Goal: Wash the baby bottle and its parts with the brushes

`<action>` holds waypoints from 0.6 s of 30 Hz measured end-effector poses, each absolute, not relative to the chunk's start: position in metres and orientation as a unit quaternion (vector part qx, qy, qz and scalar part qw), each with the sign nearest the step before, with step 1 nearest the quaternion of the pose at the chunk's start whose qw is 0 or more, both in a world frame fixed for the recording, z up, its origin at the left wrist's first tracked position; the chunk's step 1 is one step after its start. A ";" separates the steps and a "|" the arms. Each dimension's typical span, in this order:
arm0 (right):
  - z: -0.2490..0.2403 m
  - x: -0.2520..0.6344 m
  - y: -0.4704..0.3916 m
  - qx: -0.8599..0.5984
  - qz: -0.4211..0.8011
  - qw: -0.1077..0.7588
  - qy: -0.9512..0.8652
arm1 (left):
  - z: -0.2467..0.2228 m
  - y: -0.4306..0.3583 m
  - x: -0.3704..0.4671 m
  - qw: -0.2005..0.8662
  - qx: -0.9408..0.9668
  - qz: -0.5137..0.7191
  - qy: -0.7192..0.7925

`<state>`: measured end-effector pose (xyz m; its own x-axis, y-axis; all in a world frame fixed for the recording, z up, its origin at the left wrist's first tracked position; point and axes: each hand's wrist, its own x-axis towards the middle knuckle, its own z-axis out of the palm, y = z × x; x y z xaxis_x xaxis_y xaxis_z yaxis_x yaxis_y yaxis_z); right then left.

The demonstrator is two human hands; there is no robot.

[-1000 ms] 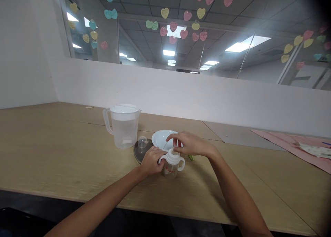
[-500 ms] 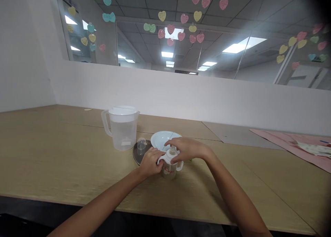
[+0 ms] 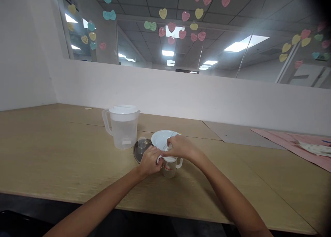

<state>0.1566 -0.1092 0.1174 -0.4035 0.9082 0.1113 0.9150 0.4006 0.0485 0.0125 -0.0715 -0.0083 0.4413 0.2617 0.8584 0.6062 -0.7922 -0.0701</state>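
A clear baby bottle with white handles, a white collar and red print stands on the table. My left hand is closed round its left handle. Over the bottle's top, my right hand has its fingers closed on the clear nipple, mostly hidden by them. Just behind is a white bowl. To the left, a clear cap rests on a dark round tray, which my left hand partly covers.
A lidded translucent pitcher stands left of the tray. Pink cloth with a patterned item on it lies at the far right of the wooden table. A white wall runs along the back.
My right hand has shifted slightly left over the bottle's top, and its fingers have closed in round the nipple. My left hand stays on the handle.
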 end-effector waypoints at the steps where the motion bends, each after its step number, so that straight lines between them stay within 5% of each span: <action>1: 0.115 0.155 -0.109 -0.552 -0.062 0.034 -0.831 | -0.009 -0.071 0.012 0.195 -0.825 -0.462 -0.259; 18: 0.101 0.137 -0.108 -0.618 -0.132 0.031 -0.774 | -0.006 -0.071 0.006 0.252 -0.814 -0.451 -0.267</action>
